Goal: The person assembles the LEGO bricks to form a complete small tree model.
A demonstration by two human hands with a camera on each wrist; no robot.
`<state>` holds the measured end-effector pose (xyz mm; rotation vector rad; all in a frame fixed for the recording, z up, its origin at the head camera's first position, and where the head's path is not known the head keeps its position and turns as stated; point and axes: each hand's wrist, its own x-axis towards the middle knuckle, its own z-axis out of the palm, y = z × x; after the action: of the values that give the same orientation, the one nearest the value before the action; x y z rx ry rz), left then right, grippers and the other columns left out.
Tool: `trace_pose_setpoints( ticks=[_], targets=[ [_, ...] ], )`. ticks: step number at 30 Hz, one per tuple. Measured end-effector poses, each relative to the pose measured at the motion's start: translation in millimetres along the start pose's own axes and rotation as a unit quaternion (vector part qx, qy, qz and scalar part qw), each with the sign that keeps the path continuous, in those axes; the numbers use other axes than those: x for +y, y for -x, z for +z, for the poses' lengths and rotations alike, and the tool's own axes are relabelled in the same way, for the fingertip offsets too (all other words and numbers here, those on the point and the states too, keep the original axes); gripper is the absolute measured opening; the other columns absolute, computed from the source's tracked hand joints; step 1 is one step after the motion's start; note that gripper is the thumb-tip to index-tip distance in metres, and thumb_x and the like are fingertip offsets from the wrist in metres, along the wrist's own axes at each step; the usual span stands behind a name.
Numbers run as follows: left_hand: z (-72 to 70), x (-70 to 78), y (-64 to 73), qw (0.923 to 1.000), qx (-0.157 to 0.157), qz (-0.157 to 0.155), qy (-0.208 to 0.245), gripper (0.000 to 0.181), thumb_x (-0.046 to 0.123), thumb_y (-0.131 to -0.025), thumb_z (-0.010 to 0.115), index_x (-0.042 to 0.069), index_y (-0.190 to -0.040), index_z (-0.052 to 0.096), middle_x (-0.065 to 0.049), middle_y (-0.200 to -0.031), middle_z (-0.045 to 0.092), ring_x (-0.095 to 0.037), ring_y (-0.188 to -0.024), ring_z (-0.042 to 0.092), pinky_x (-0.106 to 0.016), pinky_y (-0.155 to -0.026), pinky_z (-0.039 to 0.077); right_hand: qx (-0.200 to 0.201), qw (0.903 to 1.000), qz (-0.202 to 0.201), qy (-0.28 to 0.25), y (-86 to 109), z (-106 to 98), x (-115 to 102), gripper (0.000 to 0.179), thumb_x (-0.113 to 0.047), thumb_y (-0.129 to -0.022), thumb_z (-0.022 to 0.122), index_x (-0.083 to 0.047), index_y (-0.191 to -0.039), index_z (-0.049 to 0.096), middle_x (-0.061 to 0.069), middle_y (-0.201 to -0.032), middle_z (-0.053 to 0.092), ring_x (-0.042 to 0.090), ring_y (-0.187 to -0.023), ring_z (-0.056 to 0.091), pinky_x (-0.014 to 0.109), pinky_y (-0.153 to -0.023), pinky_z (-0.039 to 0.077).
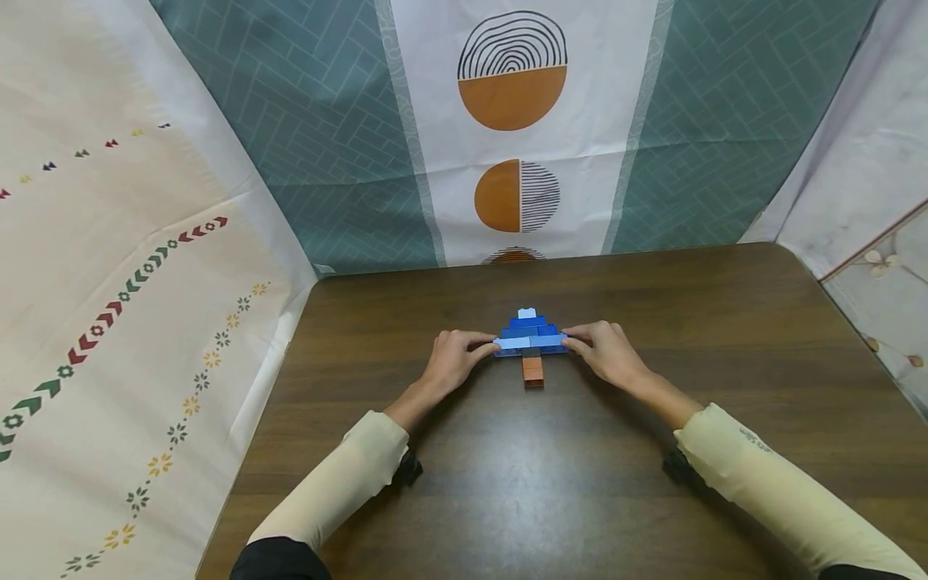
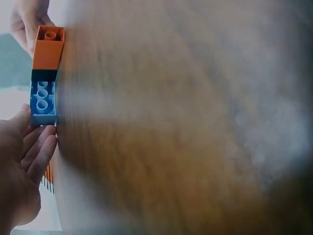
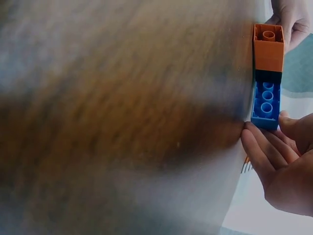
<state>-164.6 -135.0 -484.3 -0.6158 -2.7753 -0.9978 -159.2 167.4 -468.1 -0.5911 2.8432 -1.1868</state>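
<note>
A tree-shaped toy-brick model lies on the table, with stepped rows in several blues and a light blue brick at its far tip. Its orange-brown brick stem points toward me, joined through a dark brick. My left hand pinches the left end of the widest row between thumb and fingers. At the right end, my right hand pinches the same row. Hollow undersides show on the light blue brick in the left wrist view and on the blue brick in the right wrist view.
The brown wooden table reaches to a patterned cloth hanging behind it. Cloths also hang at left and right. Dark wrist cameras sit under both cream sleeves.
</note>
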Motion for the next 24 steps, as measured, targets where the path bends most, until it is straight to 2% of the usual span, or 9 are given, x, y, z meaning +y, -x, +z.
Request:
trace_pose_setpoints(
  ticks=[4,8,13,17,20,24],
  targets=[
    [1.0,0.5,-0.6,1.0000,0.003,0.002,-0.005,0.029,0.034,-0.098,0.078,0.013,-0.117,0.084,-0.003,-0.112,0.080,-0.011,-0.093,0.074,-0.037,-0.084,0.061,-0.001,1.0000,0.005,0.004,-1.2,0.1,1.0,0.030,-0.010,-0.105,0.068,0.007,-0.129,0.073,0.024,-0.123,0.074,0.027,-0.093,0.072,0.044,-0.082,0.062],
    [1.6,1.6,-1.3,0.9999,0.000,0.000,-0.011,0.029,0.035,-0.099,0.078,0.014,-0.117,0.084,-0.003,-0.112,0.080,-0.009,-0.083,0.068,-0.035,-0.081,0.060,-0.001,1.0000,0.003,0.008,-1.7,-0.7,0.5,0.028,-0.009,-0.104,0.069,0.007,-0.127,0.073,0.025,-0.123,0.073,0.034,-0.105,0.075,0.054,-0.093,0.059],
    [1.8,1.7,-4.2,0.9998,-0.013,0.001,-0.016,0.028,0.035,-0.099,0.077,0.014,-0.116,0.084,-0.002,-0.112,0.080,-0.008,-0.066,0.051,-0.025,-0.070,0.052,-0.001,0.9999,0.005,0.011,-1.6,-1.4,0.3,0.027,-0.007,-0.103,0.071,0.007,-0.126,0.074,0.025,-0.121,0.074,0.029,-0.096,0.075,0.051,-0.088,0.061],
    [-0.1,2.6,-7.2,0.9995,-0.025,0.003,-0.018,0.029,0.036,-0.101,0.075,0.014,-0.117,0.083,-0.003,-0.113,0.080,-0.008,-0.060,0.045,-0.027,-0.068,0.050,-0.001,0.9999,0.008,0.013,-2.0,-2.9,0.1,0.027,-0.008,-0.103,0.072,0.007,-0.125,0.074,0.025,-0.121,0.074,0.027,-0.094,0.074,0.047,-0.085,0.063],
    [-3.7,2.5,-7.7,0.9992,-0.036,-0.001,-0.015,0.030,0.037,-0.102,0.073,0.014,-0.120,0.083,-0.003,-0.116,0.079,-0.009,-0.071,0.057,-0.033,-0.082,0.058,-0.003,0.9999,0.013,0.005,-1.7,-4.3,0.5,0.029,-0.008,-0.103,0.071,0.008,-0.127,0.073,0.026,-0.123,0.073,0.034,-0.104,0.075,0.051,-0.091,0.061],
    [-10.0,0.3,-5.7,0.9989,-0.046,-0.006,-0.002,0.030,0.036,-0.104,0.072,0.015,-0.124,0.081,-0.001,-0.120,0.079,-0.010,-0.097,0.071,-0.039,-0.096,0.059,-0.010,0.9996,0.025,-0.013,0.4,-7.5,2.9,0.033,-0.008,-0.103,0.071,0.007,-0.132,0.070,0.025,-0.126,0.072,0.041,-0.114,0.072,0.056,-0.097,0.056]
  ],
)
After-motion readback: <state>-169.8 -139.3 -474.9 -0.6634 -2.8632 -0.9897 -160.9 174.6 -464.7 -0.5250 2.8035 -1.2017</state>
